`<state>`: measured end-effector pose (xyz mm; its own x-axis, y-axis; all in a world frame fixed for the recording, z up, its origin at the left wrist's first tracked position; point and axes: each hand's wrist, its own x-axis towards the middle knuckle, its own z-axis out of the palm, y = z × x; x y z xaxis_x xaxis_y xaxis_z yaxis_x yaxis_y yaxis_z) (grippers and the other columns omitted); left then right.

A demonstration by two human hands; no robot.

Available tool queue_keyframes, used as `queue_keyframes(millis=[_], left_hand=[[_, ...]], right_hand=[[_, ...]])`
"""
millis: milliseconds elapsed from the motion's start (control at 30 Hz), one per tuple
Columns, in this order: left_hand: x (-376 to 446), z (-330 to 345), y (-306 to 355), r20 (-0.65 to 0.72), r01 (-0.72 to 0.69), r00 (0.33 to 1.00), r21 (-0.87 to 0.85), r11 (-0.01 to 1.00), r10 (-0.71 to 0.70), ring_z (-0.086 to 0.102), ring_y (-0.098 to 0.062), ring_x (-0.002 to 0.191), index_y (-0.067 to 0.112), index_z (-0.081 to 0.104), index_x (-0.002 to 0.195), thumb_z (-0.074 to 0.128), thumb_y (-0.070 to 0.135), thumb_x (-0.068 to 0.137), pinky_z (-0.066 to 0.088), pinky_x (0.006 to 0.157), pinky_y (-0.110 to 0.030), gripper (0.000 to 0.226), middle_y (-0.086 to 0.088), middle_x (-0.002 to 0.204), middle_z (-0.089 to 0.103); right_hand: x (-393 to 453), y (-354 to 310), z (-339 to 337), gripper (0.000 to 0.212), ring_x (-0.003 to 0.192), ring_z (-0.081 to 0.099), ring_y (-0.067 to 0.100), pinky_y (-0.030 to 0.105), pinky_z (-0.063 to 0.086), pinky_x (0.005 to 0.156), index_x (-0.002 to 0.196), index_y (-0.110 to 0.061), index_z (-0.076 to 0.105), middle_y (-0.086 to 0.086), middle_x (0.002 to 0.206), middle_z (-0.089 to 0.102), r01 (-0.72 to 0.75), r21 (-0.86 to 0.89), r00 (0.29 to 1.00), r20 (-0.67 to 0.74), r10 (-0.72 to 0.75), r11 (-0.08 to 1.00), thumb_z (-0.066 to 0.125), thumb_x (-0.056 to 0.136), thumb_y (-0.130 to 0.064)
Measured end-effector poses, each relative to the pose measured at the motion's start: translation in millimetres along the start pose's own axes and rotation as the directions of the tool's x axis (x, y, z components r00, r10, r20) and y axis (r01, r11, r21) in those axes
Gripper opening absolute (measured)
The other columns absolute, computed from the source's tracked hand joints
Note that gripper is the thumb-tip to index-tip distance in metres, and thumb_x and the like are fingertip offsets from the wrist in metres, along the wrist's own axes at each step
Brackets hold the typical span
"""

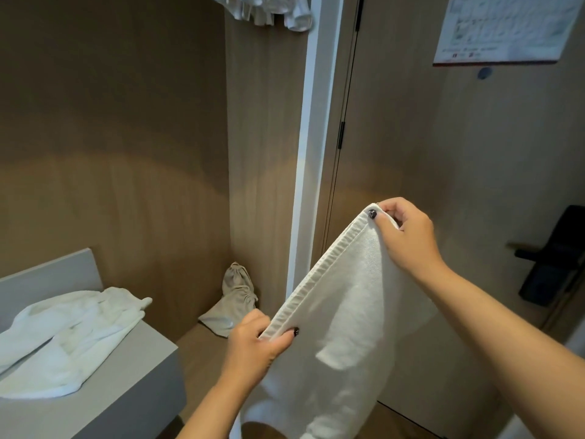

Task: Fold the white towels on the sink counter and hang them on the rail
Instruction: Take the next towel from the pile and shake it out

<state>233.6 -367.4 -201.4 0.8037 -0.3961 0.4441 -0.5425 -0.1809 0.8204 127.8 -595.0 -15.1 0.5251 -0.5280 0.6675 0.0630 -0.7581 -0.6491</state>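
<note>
Towel (348, 312), white, held up in air by hemmed top edge, rest hanging down. Left grip (253, 340) pinching lower corner of hem; right grip (405, 232) pinching upper corner, thumb on top. Second white towel (63, 337) crumpled on grey bench (133, 375), left. Beige drawstring bag (231, 299) on floor by wall.

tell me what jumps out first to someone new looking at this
A white towel hangs stretched in mid-air at centre, its hemmed edge pinched by the left hand low down and the right hand higher up. Another white towel lies crumpled on the grey counter at lower left.
</note>
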Motion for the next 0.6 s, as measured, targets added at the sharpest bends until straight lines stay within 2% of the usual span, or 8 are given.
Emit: queue_keyframes(millis=[100, 167, 233, 300, 400, 500, 600], left_hand=[[-5.1, 0.0, -0.6, 0.073, -0.102, 0.992, -0.056, 0.993, 0.106, 0.057, -0.008, 0.068, 0.017, 0.069, 0.063, 0.089, 0.025, 0.070, 0.040, 0.059, -0.020, 0.023, 0.004, 0.079, 0.060], [-9.4, 3.7, -2.7, 0.200, -0.118, 0.973, 0.018, 0.993, 0.112, 0.063, -0.009, 0.076, 0.020, 0.077, 0.075, 0.087, 0.030, 0.073, 0.050, 0.067, -0.029, 0.014, 0.004, 0.085, 0.066], [-9.9, 7.3, -6.3, 0.297, -0.086, 0.954, 0.160, 0.983, 0.035, 0.063, -0.012, 0.079, 0.018, 0.078, 0.079, 0.083, 0.035, 0.075, 0.050, 0.072, -0.035, 0.018, -0.001, 0.085, 0.068], [-7.9, 7.6, -7.6, 0.348, -0.037, 0.935, 0.281, 0.959, -0.066, 0.062, -0.013, 0.084, 0.018, 0.079, 0.081, 0.081, 0.041, 0.075, 0.049, 0.076, -0.035, 0.024, -0.004, 0.088, 0.069], [-8.7, 3.6, -8.1, 0.321, 0.072, 0.933, 0.276, 0.958, -0.162, 0.061, -0.016, 0.084, 0.009, 0.076, 0.075, 0.084, 0.047, 0.069, 0.049, 0.074, -0.032, 0.039, -0.006, 0.089, 0.068], [-7.5, -9.5, -6.0, 0.202, 0.207, 0.952, 0.124, 0.971, -0.229, 0.051, -0.009, 0.059, 0.002, 0.065, 0.060, 0.092, 0.040, 0.059, 0.036, 0.054, -0.021, 0.047, -0.002, 0.071, 0.059], [2.7, -32.8, -2.7, 0.131, 0.146, 0.979, 0.082, 0.986, -0.156, 0.038, -0.003, 0.053, 0.000, 0.054, 0.058, 0.094, 0.036, 0.056, 0.026, 0.051, -0.021, 0.054, 0.003, 0.064, 0.048]], right_hand=[[7.9, -2.6, -0.4, 0.013, 0.078, 0.059, 0.009, 0.009, 0.042, 0.061, 0.084, -0.023, 0.064, -0.010, 0.085, 0.066, -0.009, 0.089, 1.000, -0.022, 0.011, 0.996, 0.063, 0.093, -0.014], [11.8, -6.9, -0.8, 0.018, 0.078, 0.059, 0.007, 0.005, 0.042, 0.061, 0.081, -0.025, 0.063, -0.013, 0.085, 0.064, 0.013, 0.118, 1.000, -0.017, -0.011, 0.993, 0.062, 0.093, -0.011], [13.3, -11.4, 1.1, 0.024, 0.077, 0.058, 0.004, 0.004, 0.041, 0.061, 0.078, -0.030, 0.061, -0.014, 0.083, 0.064, 0.040, 0.126, 0.999, 0.006, -0.041, 0.991, 0.063, 0.092, -0.010], [12.4, -14.1, 4.9, 0.024, 0.075, 0.058, 0.006, 0.010, 0.043, 0.062, 0.077, -0.029, 0.060, -0.011, 0.082, 0.064, 0.052, 0.139, 0.998, 0.035, -0.057, 0.989, 0.063, 0.092, -0.010], [13.7, -10.0, 7.0, 0.018, 0.073, 0.057, 0.008, 0.015, 0.043, 0.062, 0.079, -0.024, 0.062, -0.007, 0.081, 0.064, 0.041, 0.144, 0.998, 0.034, -0.047, 0.989, 0.064, 0.091, -0.011], [21.4, 5.9, 1.3, 0.008, 0.069, 0.053, 0.007, 0.008, 0.038, 0.056, 0.084, -0.013, 0.066, -0.005, 0.078, 0.063, -0.012, 0.119, 1.000, -0.007, 0.013, 0.993, 0.064, 0.091, -0.014], [26.0, 27.3, -4.5, 0.010, 0.066, 0.049, 0.008, 0.007, 0.037, 0.053, 0.086, -0.008, 0.066, -0.003, 0.076, 0.060, -0.093, 0.120, 0.995, -0.031, 0.097, 0.988, 0.064, 0.092, -0.016]])
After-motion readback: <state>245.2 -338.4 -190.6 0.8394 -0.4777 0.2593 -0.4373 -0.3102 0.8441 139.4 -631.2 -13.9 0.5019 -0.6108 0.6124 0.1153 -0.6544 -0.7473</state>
